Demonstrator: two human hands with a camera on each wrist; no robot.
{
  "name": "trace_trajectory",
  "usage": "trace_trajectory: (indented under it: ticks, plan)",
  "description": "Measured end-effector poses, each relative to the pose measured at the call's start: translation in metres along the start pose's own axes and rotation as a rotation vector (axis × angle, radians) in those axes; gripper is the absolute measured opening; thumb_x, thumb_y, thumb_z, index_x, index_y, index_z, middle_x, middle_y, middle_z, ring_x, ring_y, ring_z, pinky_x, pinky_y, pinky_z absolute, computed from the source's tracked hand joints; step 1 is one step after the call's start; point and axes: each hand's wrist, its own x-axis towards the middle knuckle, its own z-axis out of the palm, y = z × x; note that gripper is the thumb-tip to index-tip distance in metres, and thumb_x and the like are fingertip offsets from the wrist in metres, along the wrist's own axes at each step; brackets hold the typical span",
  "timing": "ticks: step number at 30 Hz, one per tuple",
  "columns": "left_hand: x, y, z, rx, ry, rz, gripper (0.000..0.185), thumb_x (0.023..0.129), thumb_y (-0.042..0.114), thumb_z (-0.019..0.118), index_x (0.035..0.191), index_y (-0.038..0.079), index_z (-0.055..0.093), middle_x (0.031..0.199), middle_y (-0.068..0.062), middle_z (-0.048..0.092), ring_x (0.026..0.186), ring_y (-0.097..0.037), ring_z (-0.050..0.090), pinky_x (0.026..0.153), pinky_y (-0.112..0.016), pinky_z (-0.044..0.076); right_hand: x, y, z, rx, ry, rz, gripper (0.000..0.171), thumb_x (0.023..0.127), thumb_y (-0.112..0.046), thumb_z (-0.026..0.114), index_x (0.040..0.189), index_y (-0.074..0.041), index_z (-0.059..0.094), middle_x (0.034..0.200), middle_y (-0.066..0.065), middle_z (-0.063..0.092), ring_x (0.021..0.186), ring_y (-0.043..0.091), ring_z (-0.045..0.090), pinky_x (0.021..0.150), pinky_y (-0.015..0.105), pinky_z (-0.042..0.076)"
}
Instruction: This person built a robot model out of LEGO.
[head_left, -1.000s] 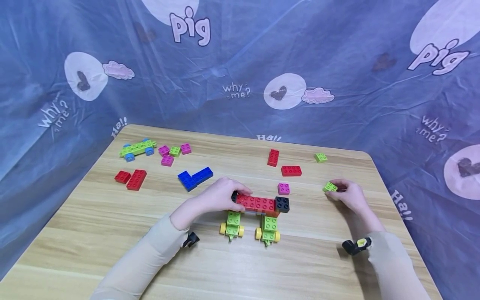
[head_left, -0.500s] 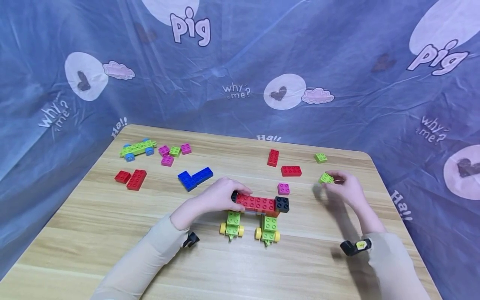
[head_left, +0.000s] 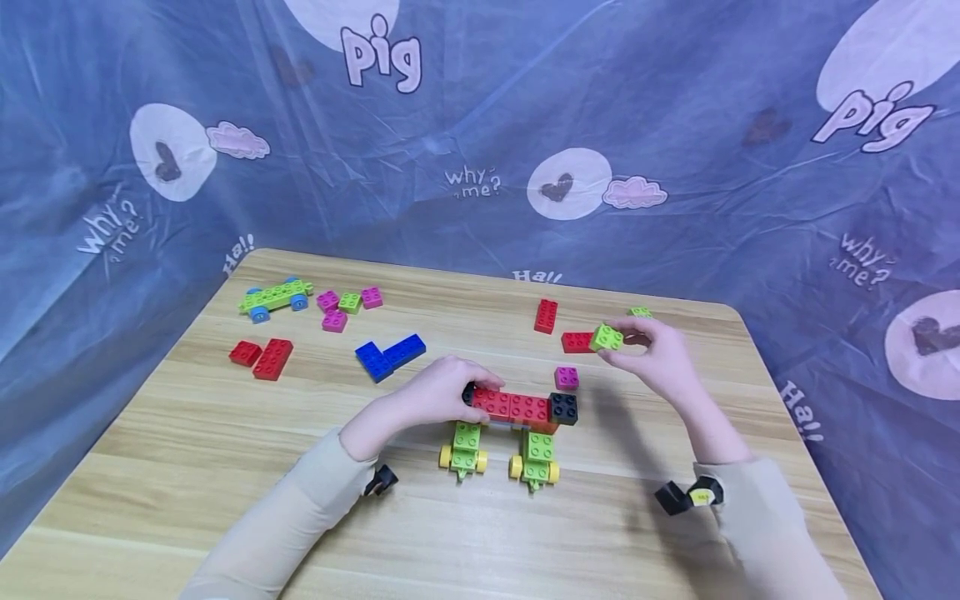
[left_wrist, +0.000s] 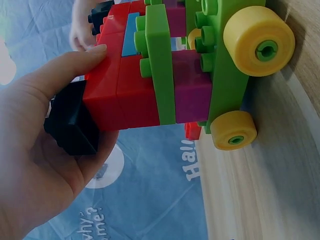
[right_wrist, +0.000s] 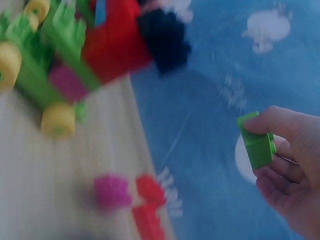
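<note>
My left hand (head_left: 442, 392) grips the left end of a toy vehicle built of blocks, its thumb and fingers around the red bricks (head_left: 517, 406) beside a black brick (left_wrist: 75, 117). A second black brick (head_left: 563, 408) caps the other end. In the left wrist view, green and magenta layers (left_wrist: 191, 87) lie under the red, down to green bases with yellow wheels (left_wrist: 260, 41). My right hand (head_left: 663, 362) pinches a small lime green brick (head_left: 607, 337) between thumb and fingers, held above the table to the right of the vehicle; its studs show.
Behind the vehicle lie a magenta brick (head_left: 567, 377), red bricks (head_left: 546, 316) and another lime brick (head_left: 641, 312). Farther left are blue bricks (head_left: 390, 357), red bricks (head_left: 273, 359), several magenta bricks (head_left: 334, 321) and a green car base (head_left: 274, 296) with blue wheels. A printed curtain (head_left: 480, 108) surrounds the table.
My right hand has lifted the lime green brick and carried it left, now overlapping a red brick in the head view. My left hand and the vehicle have stayed in place.
</note>
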Motion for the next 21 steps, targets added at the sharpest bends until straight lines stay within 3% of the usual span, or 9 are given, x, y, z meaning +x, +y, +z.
trace_trajectory:
  ticks: [7,14,21]
  plan:
    - [0.0,0.001,-0.001,0.011,-0.001,0.003,0.049,0.081,0.023,0.08,0.124,0.006,0.066,0.12,-0.005,0.07,0.116,-0.023,0.063,0.105,-0.04,0.046,0.003,-0.034,0.014,0.062,-0.046,-0.101,0.039,0.075,-0.003,0.08,0.112,0.002,0.068,0.105,0.016,0.07,0.086,0.008,0.06,0.078,0.01,0.049]
    - [-0.003,0.001,-0.001,0.007,0.012,0.005,0.05,0.081,0.024,0.08,0.126,0.007,0.065,0.121,-0.006,0.07,0.116,-0.023,0.063,0.104,-0.04,0.047,0.0,-0.06,0.031,0.118,-0.137,-0.145,0.04,0.075,-0.005,0.081,0.113,-0.002,0.069,0.11,0.013,0.071,0.095,0.024,0.067,0.086,0.043,0.056]
    - [-0.005,0.0,-0.002,-0.007,0.032,0.012,0.052,0.081,0.027,0.079,0.126,0.005,0.064,0.119,-0.006,0.07,0.112,-0.022,0.065,0.1,-0.038,0.049,-0.003,-0.077,0.046,0.135,-0.226,-0.171,0.041,0.076,-0.01,0.082,0.114,-0.004,0.07,0.113,0.011,0.07,0.098,0.025,0.065,0.088,0.044,0.055]
